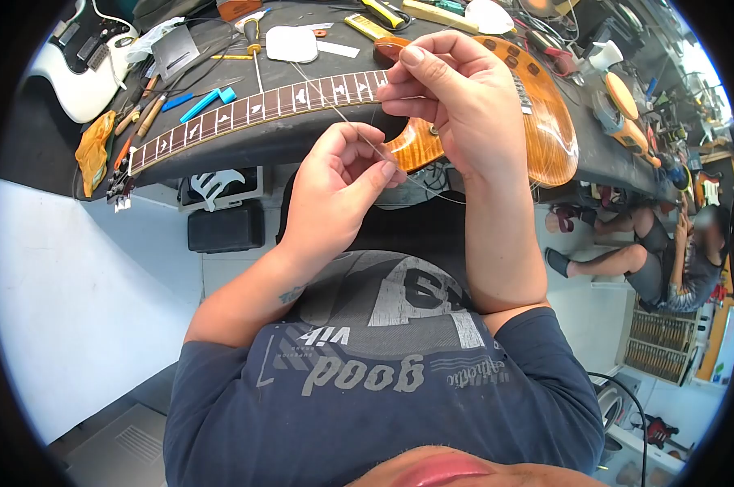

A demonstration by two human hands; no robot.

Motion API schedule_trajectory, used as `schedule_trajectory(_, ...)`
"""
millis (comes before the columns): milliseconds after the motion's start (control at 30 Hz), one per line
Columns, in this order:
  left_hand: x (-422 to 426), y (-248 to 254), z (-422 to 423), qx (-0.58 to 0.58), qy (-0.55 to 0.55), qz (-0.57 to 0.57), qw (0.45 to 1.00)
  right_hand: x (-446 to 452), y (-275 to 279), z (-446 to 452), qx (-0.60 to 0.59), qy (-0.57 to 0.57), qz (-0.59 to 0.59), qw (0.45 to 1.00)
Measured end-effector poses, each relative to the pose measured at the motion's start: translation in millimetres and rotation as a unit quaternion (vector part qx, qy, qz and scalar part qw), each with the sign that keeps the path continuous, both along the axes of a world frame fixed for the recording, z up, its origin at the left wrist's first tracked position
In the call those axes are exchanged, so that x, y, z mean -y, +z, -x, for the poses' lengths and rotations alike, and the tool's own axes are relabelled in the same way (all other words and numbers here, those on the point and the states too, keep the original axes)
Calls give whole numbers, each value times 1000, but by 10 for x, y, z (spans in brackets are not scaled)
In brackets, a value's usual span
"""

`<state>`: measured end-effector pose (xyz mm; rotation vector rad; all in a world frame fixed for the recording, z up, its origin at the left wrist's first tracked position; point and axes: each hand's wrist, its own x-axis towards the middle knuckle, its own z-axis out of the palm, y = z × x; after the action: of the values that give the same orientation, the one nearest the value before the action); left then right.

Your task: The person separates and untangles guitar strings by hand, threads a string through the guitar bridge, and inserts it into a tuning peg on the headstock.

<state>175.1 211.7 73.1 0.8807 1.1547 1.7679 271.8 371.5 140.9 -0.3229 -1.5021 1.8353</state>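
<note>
An electric guitar with a glossy amber body (550,134) and a dark fretboard with white inlays (257,105) lies across the bench. My left hand (343,183) is closed in front of its neck, thumb and fingers pinching a thin guitar string (340,112). One length of the string runs up and left over the fretboard; another bends down and right, behind my right forearm. My right hand (464,101) is raised over the guitar body, thumb pressed against the fingers. Whatever is in that pinch is too fine to make out.
Left of the neck are a white guitar body (83,81), a yellow cloth (96,150), a blue tool (207,104) and a screwdriver (253,40). A sander (619,122) stands at the right. Beyond, a seated person (684,252) holds something. Below the bench is a black case (226,226).
</note>
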Motion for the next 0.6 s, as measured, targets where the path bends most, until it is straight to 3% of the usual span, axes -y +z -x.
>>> schedule_trajectory(233, 30, -45, 4, 23, 32, -14, 999, 10, -19, 36, 51, -61, -89, 993)
schedule_trajectory(600, 20, -89, 28, 51, 23, -44, 997, 6, -13, 27, 49, -83, -101, 990)
